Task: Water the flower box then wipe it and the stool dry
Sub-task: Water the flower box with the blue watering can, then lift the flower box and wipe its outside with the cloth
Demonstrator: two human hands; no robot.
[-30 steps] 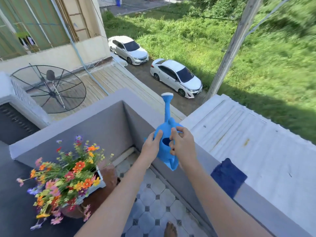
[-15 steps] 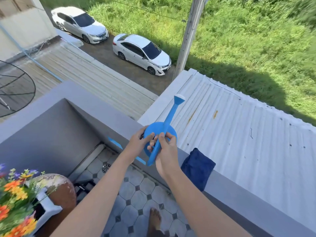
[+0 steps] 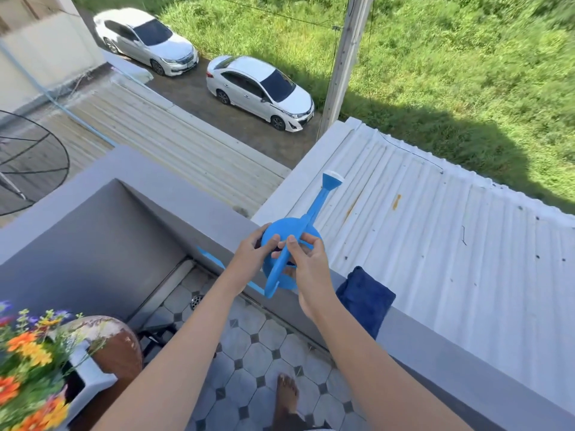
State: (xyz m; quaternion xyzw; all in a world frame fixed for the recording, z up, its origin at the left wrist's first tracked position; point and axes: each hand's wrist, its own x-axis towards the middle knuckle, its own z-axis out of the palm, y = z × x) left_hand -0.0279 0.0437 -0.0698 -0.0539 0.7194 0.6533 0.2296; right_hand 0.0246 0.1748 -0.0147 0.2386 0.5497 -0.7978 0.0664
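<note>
A blue watering can (image 3: pixel 281 231) sits on the grey balcony wall (image 3: pixel 441 362), its spout pointing away over the metal roof. My left hand (image 3: pixel 252 253) grips the can's left side. My right hand (image 3: pixel 306 262) pinches the can's handle from the right. A white flower box (image 3: pixel 88 377) with orange, yellow and purple flowers (image 3: pixel 28 346) stands at the lower left on a round brown stool (image 3: pixel 119 343). A dark blue cloth (image 3: pixel 365 298) hangs over the wall just right of my right hand.
The balcony floor has grey octagonal tiles (image 3: pixel 249 365) and a drain (image 3: pixel 196 301) near the corner. My bare foot (image 3: pixel 287 396) stands on the tiles. Beyond the wall lie a corrugated roof (image 3: pixel 435 244), two parked white cars and grass far below.
The view has swung right, so the flowers slid to the lower left. The can went from lifted with its spout up to resting on the wall, spout angled right, both hands still on it.
</note>
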